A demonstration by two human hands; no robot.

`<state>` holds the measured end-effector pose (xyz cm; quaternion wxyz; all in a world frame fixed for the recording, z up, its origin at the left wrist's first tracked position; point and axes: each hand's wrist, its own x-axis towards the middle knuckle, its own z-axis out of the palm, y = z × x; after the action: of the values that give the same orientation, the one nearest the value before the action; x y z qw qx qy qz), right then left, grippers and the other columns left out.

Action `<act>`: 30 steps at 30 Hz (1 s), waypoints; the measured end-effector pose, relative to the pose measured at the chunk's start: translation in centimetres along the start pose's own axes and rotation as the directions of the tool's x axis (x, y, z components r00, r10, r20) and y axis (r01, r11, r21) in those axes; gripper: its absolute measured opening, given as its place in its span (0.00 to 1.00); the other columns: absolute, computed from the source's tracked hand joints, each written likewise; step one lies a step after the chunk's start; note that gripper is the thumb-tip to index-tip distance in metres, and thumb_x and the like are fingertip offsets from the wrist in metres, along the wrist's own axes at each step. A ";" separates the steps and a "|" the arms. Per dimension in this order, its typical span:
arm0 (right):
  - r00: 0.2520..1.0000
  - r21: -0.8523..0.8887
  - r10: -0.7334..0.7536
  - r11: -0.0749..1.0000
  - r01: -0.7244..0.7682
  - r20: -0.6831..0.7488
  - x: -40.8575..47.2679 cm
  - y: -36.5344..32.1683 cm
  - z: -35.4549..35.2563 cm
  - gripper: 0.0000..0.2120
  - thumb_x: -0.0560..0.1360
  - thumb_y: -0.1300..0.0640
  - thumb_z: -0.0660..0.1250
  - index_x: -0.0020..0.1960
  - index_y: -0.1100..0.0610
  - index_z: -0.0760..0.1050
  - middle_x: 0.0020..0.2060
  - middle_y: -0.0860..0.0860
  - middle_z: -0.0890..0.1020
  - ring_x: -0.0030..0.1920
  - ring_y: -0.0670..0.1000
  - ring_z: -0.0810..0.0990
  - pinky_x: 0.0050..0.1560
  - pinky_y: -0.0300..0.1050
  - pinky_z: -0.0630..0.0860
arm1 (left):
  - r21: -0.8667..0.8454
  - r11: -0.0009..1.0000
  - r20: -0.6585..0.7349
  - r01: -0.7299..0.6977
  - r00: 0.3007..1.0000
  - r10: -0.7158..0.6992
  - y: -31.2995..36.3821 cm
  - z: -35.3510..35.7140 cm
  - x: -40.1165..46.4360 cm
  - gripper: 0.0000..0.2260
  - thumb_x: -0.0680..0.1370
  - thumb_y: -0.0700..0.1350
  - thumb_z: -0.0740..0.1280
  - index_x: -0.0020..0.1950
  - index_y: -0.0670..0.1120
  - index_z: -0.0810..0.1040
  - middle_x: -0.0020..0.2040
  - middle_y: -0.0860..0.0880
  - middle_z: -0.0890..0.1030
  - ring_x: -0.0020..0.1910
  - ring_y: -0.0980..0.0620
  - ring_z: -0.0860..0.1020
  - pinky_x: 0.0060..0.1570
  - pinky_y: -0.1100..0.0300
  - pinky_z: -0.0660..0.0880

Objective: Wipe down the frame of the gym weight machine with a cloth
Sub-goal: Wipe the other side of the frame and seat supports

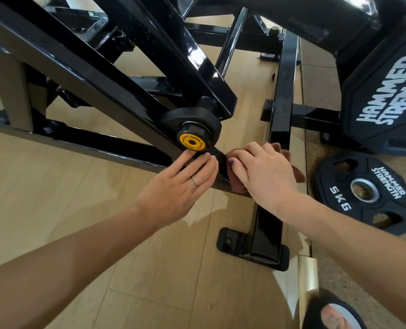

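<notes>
The black steel frame of the weight machine fills the upper half, with slanted beams meeting at a pivot capped in yellow. My right hand grips a reddish-brown cloth and presses it against the lower end of the slanted beam, where it meets the floor rail. My left hand, with a ring on one finger, rests its straight fingers on the same beam just below the yellow cap. Most of the cloth is hidden under my right hand.
A black 5 kg plate lies on the floor at the right. A larger plate marked Hammer Strength stands behind it. The rail's foot bracket sits on the light wooden floor. My foot in a sandal shows at the bottom right.
</notes>
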<state>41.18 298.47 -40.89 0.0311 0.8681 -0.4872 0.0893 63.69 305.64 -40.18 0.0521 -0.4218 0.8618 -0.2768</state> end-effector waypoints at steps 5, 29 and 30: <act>0.990 0.216 0.124 0.970 -0.108 -0.064 -3.2 -3.2 -0.9 0.15 0.82 0.51 0.66 0.65 0.55 0.80 0.60 0.54 0.80 0.57 0.56 0.78 0.59 0.53 0.78 | -0.002 1.000 0.032 -0.017 0.999 0.017 -0.2 -0.4 -0.4 0.28 0.81 0.43 0.49 0.81 0.35 0.51 0.80 0.37 0.59 0.80 0.38 0.55 0.79 0.41 0.39; 0.978 0.571 0.206 0.798 -0.193 0.043 -0.8 -3.5 -3.0 0.15 0.83 0.55 0.65 0.67 0.57 0.79 0.58 0.53 0.76 0.53 0.52 0.78 0.52 0.34 0.77 | -0.236 0.891 -0.110 0.388 0.900 -0.421 -4.0 -3.9 1.0 0.31 0.82 0.56 0.61 0.78 0.39 0.60 0.74 0.35 0.68 0.73 0.37 0.67 0.76 0.46 0.61; 0.963 0.693 0.265 0.684 -0.229 0.056 -0.1 -3.6 -3.4 0.15 0.85 0.55 0.60 0.68 0.55 0.78 0.58 0.50 0.75 0.55 0.48 0.77 0.49 0.26 0.73 | -0.229 0.886 -0.107 0.403 0.894 -0.434 -3.8 -3.8 1.1 0.32 0.82 0.57 0.62 0.78 0.39 0.60 0.74 0.35 0.69 0.73 0.37 0.66 0.75 0.45 0.63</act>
<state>43.83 300.91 -37.41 -0.2964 0.7401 -0.5296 0.2896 64.40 304.56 -34.85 -0.1191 -0.5784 0.7750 -0.2252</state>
